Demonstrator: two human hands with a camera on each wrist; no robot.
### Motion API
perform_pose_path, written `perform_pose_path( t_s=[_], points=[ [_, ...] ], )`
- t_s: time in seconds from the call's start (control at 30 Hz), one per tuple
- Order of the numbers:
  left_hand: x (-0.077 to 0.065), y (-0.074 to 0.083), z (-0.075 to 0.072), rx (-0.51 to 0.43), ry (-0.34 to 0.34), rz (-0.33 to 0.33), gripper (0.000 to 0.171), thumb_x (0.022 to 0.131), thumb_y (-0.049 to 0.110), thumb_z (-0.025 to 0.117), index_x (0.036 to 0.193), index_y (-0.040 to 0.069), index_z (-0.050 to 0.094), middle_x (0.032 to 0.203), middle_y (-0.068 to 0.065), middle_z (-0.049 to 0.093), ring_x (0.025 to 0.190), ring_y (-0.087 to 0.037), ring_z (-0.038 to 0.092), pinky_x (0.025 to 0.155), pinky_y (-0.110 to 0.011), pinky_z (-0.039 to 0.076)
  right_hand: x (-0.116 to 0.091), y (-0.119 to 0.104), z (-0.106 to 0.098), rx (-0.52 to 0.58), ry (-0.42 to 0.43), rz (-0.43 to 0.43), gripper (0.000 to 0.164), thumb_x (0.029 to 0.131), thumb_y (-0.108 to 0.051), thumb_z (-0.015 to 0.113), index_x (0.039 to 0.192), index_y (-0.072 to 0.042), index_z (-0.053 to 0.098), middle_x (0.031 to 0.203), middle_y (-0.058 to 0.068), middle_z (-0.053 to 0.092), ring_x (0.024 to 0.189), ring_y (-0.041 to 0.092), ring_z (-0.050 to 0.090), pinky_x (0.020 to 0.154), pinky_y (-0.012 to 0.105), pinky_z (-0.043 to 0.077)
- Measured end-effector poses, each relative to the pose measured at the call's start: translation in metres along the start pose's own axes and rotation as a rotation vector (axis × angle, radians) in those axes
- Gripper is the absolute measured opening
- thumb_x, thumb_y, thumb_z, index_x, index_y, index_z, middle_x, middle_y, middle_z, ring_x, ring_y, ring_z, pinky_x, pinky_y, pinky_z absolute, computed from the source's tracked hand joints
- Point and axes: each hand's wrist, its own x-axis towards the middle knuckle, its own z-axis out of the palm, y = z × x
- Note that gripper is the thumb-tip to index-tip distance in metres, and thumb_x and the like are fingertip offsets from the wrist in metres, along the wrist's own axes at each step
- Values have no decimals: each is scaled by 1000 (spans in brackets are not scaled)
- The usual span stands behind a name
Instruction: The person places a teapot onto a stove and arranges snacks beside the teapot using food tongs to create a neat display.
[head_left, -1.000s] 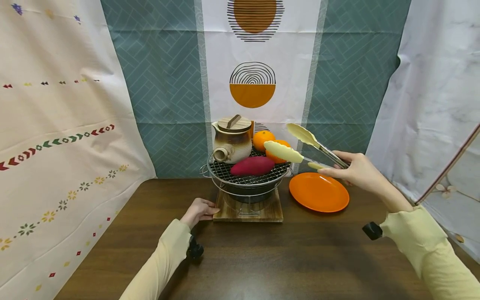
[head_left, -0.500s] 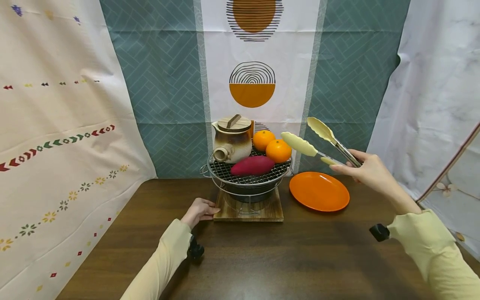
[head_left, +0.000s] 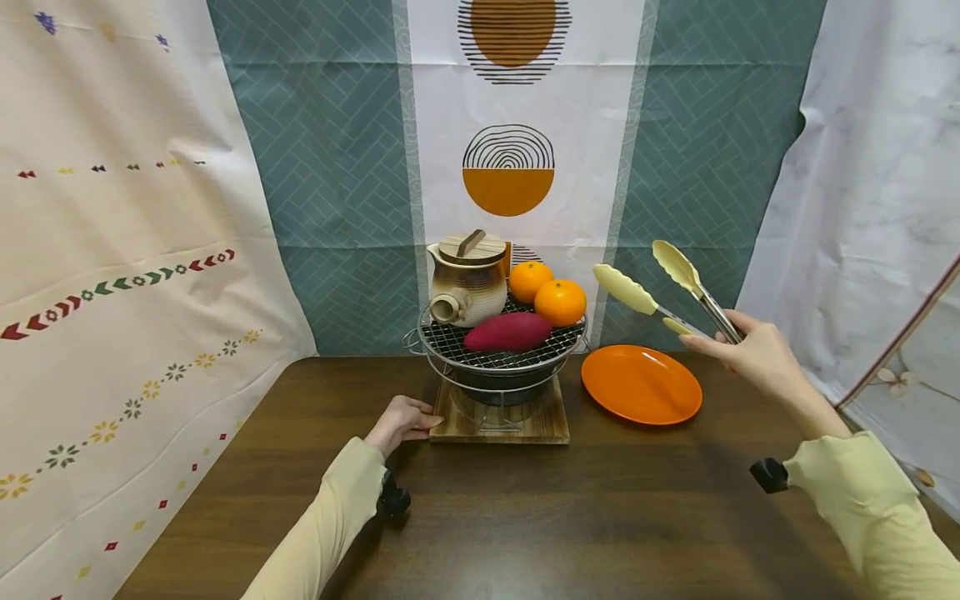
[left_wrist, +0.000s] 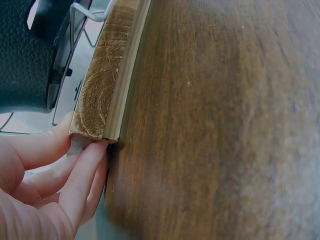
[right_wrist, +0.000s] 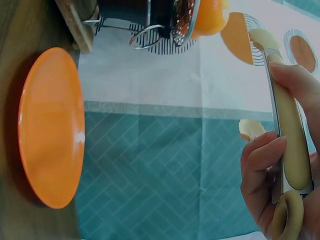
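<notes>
My right hand (head_left: 765, 354) grips a pair of tongs (right_wrist: 290, 135) with pale yellow tips, held in the air above and right of the orange plate (head_left: 641, 385). The tong arms are spread apart with nothing between them. At the left front corner of a square wooden board (head_left: 517, 429), my left hand (head_left: 405, 419) pinches the edge, thumb on top and fingers against its side, as the left wrist view shows. A round tabletop grill (head_left: 495, 360) stands on that board. On its mesh sit a purple sweet potato (head_left: 508, 332), two oranges (head_left: 561, 302) and a lidded clay teapot (head_left: 468, 287).
The brown wooden table (head_left: 525, 525) spreads out in front of the board. Behind it hangs a green and white patterned cloth (head_left: 337, 167), with an embroidered cream cloth (head_left: 112, 333) at the left and a marbled white one (head_left: 885, 167) at the right.
My right hand has moved right with the tongs, away from the front orange, which the tongs covered earlier. My left hand keeps its place at the board, and the food stays where it was.
</notes>
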Motion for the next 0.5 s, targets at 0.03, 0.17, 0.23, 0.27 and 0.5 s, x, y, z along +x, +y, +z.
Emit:
perform_pose_path(
  t_s=[0.03, 0.17, 0.23, 0.27, 0.5],
  points=[
    [0, 0, 0, 0, 0, 2, 36, 79, -4, 64, 108, -21, 51, 86, -19, 63, 73, -21, 61, 69, -40, 50, 0, 2, 0, -6, -1, 6, 43, 76, -42, 71, 78, -6, 47, 52, 5, 44, 46, 18, 42, 41, 30, 29],
    [-1, 1, 0, 6, 0, 3, 37, 79, -5, 63, 109, -21, 50, 90, -22, 63, 77, -24, 61, 71, -42, 50, -2, 8, 1, -23, -1, 24, 44, 76, -43, 70, 79, -5, 48, 51, 5, 44, 46, 18, 42, 41, 30, 29],
    [-2, 1, 0, 9, -2, 3, 37, 80, -5, 63, 110, -22, 49, 92, -23, 62, 79, -25, 62, 72, -42, 49, -2, 11, 1, -20, -2, 32, 44, 76, -43, 70, 79, -5, 47, 51, 5, 44, 46, 18, 42, 41, 31, 29],
    [-2, 1, 1, 9, 1, 1, 37, 79, -5, 63, 110, -21, 49, 92, -22, 62, 80, -26, 62, 72, -42, 49, -2, 12, 1, -19, -3, 35, 45, 76, -43, 70, 78, -5, 47, 51, 6, 44, 46, 19, 42, 40, 31, 29],
    [0, 1, 1, 18, 8, -3, 37, 79, -5, 64, 109, -21, 51, 91, -21, 62, 78, -25, 61, 71, -41, 50, -3, 20, 2, -38, -13, 43, 46, 77, -45, 69, 76, -6, 45, 52, 5, 43, 46, 19, 41, 39, 31, 28]
  ],
)
